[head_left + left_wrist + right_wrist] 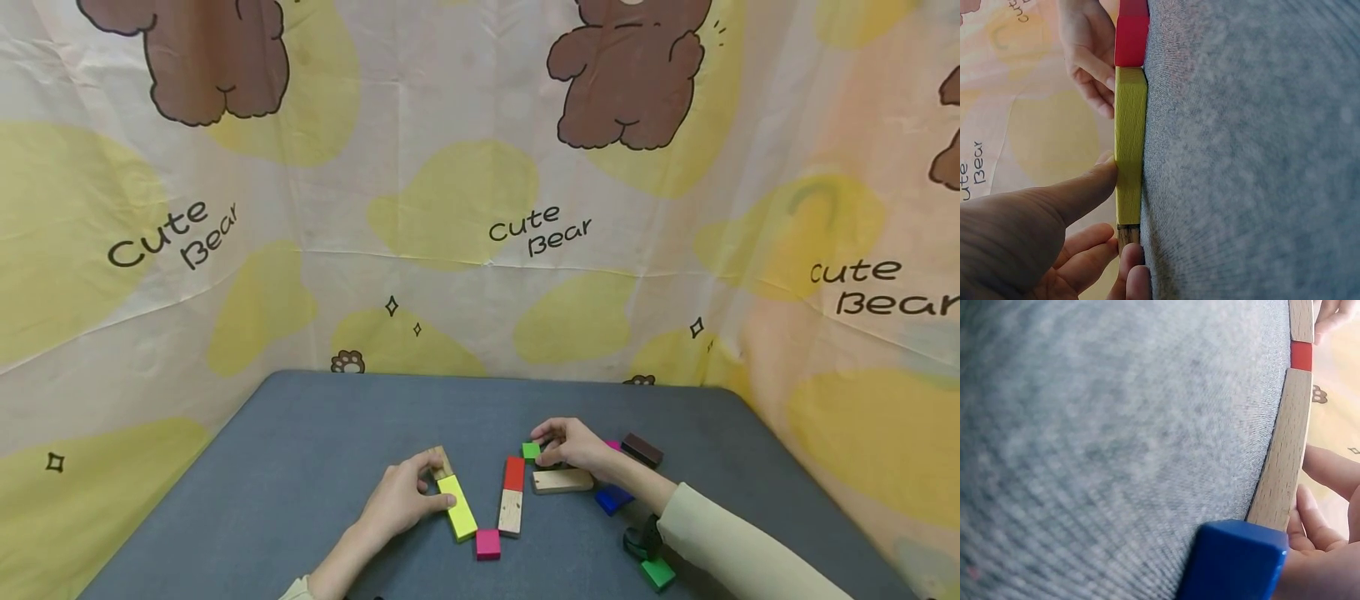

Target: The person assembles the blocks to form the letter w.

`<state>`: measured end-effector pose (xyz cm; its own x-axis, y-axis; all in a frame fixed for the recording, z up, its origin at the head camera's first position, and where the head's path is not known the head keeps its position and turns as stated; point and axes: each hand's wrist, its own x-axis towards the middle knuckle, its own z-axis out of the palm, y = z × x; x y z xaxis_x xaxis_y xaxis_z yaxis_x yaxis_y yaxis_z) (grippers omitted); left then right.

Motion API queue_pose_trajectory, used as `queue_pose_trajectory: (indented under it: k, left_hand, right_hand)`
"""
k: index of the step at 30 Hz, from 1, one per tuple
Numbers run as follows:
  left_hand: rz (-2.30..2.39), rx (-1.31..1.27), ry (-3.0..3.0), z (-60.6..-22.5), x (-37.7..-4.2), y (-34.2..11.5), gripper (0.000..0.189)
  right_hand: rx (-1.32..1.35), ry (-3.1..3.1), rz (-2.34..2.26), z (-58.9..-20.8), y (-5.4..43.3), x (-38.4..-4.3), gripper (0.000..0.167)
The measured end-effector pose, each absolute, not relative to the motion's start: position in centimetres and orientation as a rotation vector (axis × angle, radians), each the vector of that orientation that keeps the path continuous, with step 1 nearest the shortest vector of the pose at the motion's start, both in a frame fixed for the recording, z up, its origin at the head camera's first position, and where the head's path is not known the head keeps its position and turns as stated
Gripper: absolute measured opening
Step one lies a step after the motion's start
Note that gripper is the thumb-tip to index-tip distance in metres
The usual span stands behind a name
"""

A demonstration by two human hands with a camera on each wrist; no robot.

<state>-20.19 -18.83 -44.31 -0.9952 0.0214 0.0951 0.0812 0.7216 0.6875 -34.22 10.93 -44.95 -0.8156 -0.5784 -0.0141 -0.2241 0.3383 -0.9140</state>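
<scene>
In the head view, my left hand [401,497] lies over the left row of blocks. Its fingers bend about a plain wooden block [446,463], partly covering it, while the thumb touches the yellow block [457,510] adjoining it. My right hand [576,445] pinches a small green block [531,452] between thumb and fingers. Just left of that hand, a red block [514,473] and a speckled wooden block [510,512] form a second row. A pink block [488,544] sits where the rows meet. The right wrist view does not show the small green block.
Below my right hand lies a long wooden block [562,481]. Around my right forearm are a blue block [613,499], a dark brown block [642,450], part of another pink block [613,445] and a larger green block [657,574]. Printed cloth hangs behind the grey table [337,417].
</scene>
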Motion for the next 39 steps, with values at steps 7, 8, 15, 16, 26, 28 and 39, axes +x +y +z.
queue_pose_trajectory:
  k: [7, 8, 15, 16, 26, 28, 39]
  left_hand:
    - [-1.146, -0.087, -2.841, -44.4, -20.3, -18.8, 0.060]
    - [-1.144, -0.085, -2.842, -44.4, -20.2, -18.8, 0.060]
    - [-1.148, -0.082, -2.845, -44.5, -20.0, -18.8, 0.059]
    - [-1.155, -0.088, -2.839, -44.5, -20.0, -18.8, 0.058]
    - [-1.165, -0.120, -2.809, -44.2, -20.2, -19.1, 0.053]
    - [-1.155, -0.117, -2.808, -44.2, -20.2, -19.1, 0.052]
    - [-1.156, -0.108, -2.823, -44.3, -20.1, -18.8, 0.052]
  right_hand:
    - [-0.738, 2.276, -1.463, -44.9, 10.9, -34.0, 0.039]
    - [-0.740, 2.274, -1.464, -44.9, 10.9, -34.0, 0.039]
    - [-0.779, 2.239, -1.416, -44.9, 11.3, -34.1, 0.048]
    - [-0.788, 2.238, -1.400, -44.8, 11.4, -34.1, 0.050]
    - [-0.904, 2.416, -1.303, -41.4, 13.9, -32.9, 0.043]
    - [-0.951, 2.440, -1.291, -40.9, 14.7, -32.5, 0.037]
    - [-1.091, 2.295, -1.221, -40.2, 20.0, -31.3, 0.030]
